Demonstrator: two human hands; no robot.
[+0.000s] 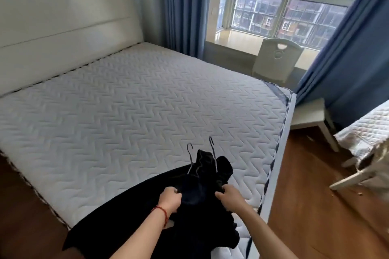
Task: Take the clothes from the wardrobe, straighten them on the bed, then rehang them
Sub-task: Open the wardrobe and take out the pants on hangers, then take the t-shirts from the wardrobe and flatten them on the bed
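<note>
Dark clothes bunched on bed; left hand, right hand fingers clamped on fabric. Probably two hangers — pull outward evenly.

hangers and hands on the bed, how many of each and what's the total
hanger hooks: 2, one and another, poking out of the dark clothes
hands gripping the clothes: 2, left hand and right hand
total: 4

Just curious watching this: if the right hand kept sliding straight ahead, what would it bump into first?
Probably the bunched dark clothes it grips, then the wire hangers; beyond them, bare mattress. Depth is uncertain.
</note>
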